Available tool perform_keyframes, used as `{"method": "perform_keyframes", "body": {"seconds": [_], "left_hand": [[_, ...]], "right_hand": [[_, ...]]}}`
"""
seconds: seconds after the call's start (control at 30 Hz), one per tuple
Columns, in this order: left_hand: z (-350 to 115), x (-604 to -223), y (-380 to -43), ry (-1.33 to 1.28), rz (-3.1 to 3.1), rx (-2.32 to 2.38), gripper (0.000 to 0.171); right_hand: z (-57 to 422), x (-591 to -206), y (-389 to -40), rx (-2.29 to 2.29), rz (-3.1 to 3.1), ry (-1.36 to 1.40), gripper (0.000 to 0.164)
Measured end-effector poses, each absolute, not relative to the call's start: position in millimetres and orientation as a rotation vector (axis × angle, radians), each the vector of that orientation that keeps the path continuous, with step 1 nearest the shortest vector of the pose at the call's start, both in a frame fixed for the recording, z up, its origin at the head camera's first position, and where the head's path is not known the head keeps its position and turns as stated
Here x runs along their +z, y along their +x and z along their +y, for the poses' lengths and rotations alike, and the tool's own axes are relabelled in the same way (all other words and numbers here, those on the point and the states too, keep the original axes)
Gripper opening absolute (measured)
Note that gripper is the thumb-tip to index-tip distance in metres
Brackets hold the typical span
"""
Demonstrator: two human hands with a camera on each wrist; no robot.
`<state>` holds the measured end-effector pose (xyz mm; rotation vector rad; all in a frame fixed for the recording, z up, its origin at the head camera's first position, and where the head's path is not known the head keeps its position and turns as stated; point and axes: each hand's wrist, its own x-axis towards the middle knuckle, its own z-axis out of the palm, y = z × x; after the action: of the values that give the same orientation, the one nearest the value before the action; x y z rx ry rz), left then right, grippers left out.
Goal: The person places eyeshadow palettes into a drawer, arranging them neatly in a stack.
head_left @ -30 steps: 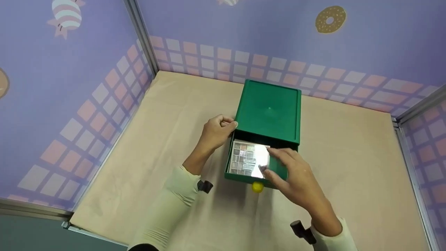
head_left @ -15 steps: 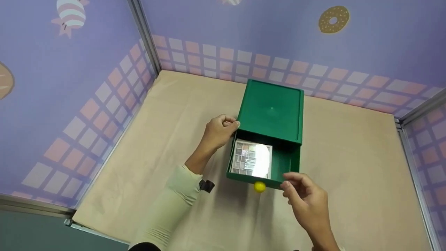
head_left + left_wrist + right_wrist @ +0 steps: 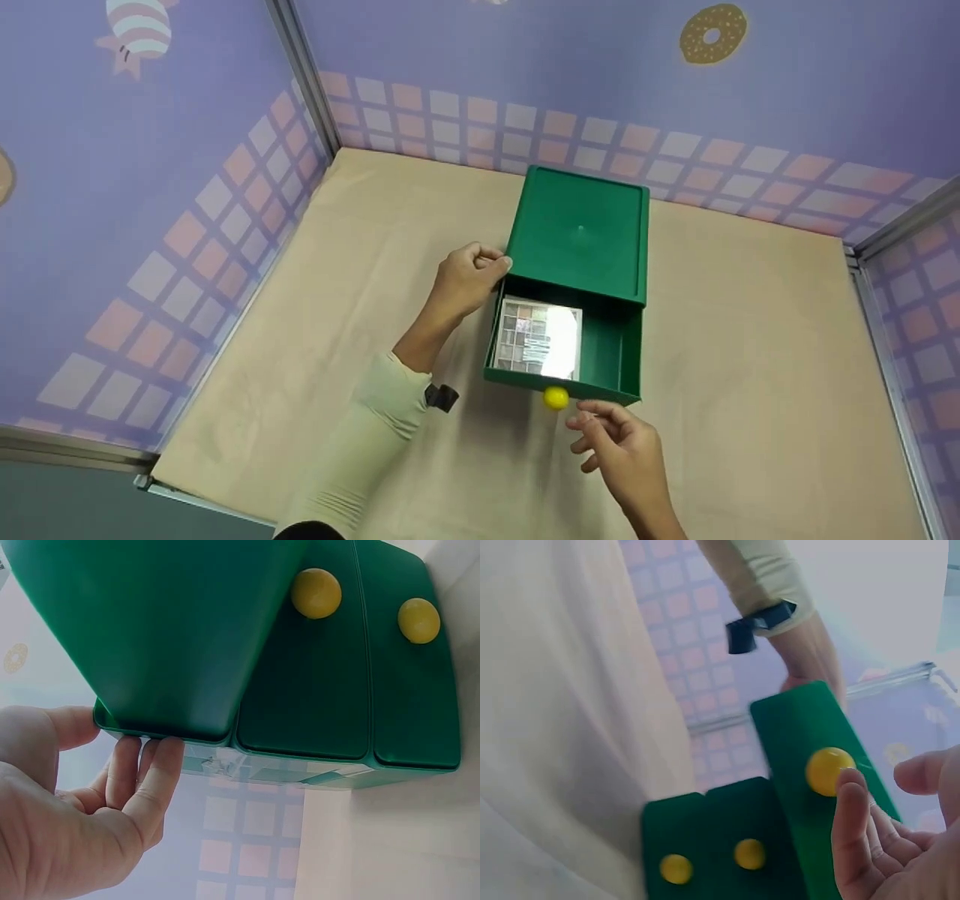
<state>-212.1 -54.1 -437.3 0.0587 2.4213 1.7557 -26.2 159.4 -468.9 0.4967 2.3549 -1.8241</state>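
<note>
A green drawer cabinet (image 3: 581, 225) stands on the cloth with its top drawer (image 3: 615, 356) pulled out. Inside that drawer, on the left, lies a flat clear-lidded palette (image 3: 536, 337) with small coloured squares and bright glare. My left hand (image 3: 471, 277) grips the cabinet's upper left front edge; in the left wrist view the thumb is at the top edge and the fingers (image 3: 154, 776) lie against the side. Just right of the open drawer's yellow round knob (image 3: 556, 398) is my right hand (image 3: 619, 450), fingers loosely bent and holding nothing. The right wrist view shows its fingertips close to that knob (image 3: 829, 771).
Two lower drawers are shut, with yellow knobs (image 3: 316, 594) on their fronts. A beige cloth (image 3: 360, 247) covers the table. Purple patterned panels (image 3: 480, 60) with metal posts rise behind it and on both sides.
My right hand has come away from above the palette, passed the drawer's right front corner, and moved left to beside the knob. My left hand, the drawer and the palette stay put.
</note>
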Motion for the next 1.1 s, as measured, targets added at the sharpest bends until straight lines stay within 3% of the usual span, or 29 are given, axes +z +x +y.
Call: {"method": "perform_keyframes", "body": {"seconds": [0.13,0.57,1.1], "left_hand": [[-54.7,-437.8,-212.7,0.046,2.415,1.774,0.021],[-53.8,-436.9,-212.9,0.053,2.414,1.785,0.021],[-51.2,-437.4,-212.4,0.032,2.471,1.738,0.022]], "right_hand": [[151.2,-479.8,-29.8,-1.906,2.207,0.570,0.030],[133.4,-493.6,-38.0,-2.112,2.004,0.710,0.044],[135.6,-489.1,-75.8,-2.207,2.032,0.626,0.037]]}}
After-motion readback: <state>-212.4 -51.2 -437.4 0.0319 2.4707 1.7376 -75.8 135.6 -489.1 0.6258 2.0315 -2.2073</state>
